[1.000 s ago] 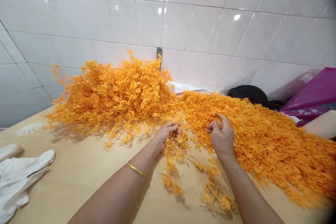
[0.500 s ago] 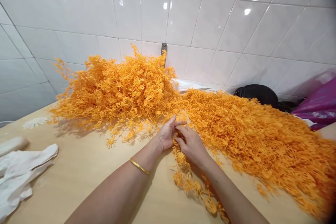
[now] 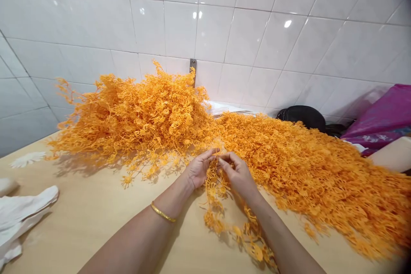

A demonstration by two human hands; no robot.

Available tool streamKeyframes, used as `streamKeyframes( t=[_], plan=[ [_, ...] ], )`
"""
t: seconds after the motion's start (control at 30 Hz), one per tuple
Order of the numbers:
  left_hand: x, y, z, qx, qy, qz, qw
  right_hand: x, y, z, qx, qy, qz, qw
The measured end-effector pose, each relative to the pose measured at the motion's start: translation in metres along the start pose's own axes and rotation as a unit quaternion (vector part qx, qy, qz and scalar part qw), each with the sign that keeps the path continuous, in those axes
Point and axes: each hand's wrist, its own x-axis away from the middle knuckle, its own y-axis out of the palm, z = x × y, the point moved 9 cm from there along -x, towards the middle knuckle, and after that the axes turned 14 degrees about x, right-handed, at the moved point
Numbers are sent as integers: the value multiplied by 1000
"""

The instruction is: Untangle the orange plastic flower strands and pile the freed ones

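Note:
My left hand (image 3: 199,168) and my right hand (image 3: 239,174) meet fingertip to fingertip over a light wooden table (image 3: 96,218). Both pinch the top of a bundle of orange plastic flower sprigs (image 3: 221,209) that trails down toward me between my forearms. A gold bangle (image 3: 162,213) sits on my left wrist. A tall heap of the same orange sprigs (image 3: 135,120) lies behind my left hand. A long, flatter spread of orange sprigs (image 3: 321,171) lies behind and right of my right hand.
White cloth gloves (image 3: 19,216) lie at the left table edge, with a white flower piece (image 3: 27,159) beyond them. A black bag (image 3: 300,116), magenta plastic (image 3: 382,120) and a beige roll (image 3: 391,154) stand at the right, against the white tiled wall (image 3: 205,30).
My right hand left the right spread and came across to my left hand. Both now pinch the bundle's top together, and the bundle has grown longer.

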Motion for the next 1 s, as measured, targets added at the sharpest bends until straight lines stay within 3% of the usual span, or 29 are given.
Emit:
streamKeyframes(
  t=[0.1, 0.17, 0.3, 0.5, 0.67, 0.83, 1.0],
  plan=[
    [1, 6, 0, 9, 7, -20, 1000, 6, 11, -20, 196, -86, -5, 977],
    [2, 10, -2, 7, 2, -32, 999, 9, 17, -23, 286, -104, -11, 953],
    [5, 9, -8, -20, -28, -21, 999, 8, 16, -16, 350, -97, 1, 932],
    [5, 9, -6, -52, 3, -39, 998, 3, 0, -6, 268, -77, 44, 959],
    [-2, 5, -8, -127, 22, -44, 991, 0, -17, 16, 117, 33, 100, 987],
    [-5, 6, -8, -167, 26, -34, 985, -1, -9, 36, -54, 104, 67, 991],
    [-3, 8, -4, -170, 49, -23, 984, -2, -7, 26, -70, 79, 37, 994]
  ],
)
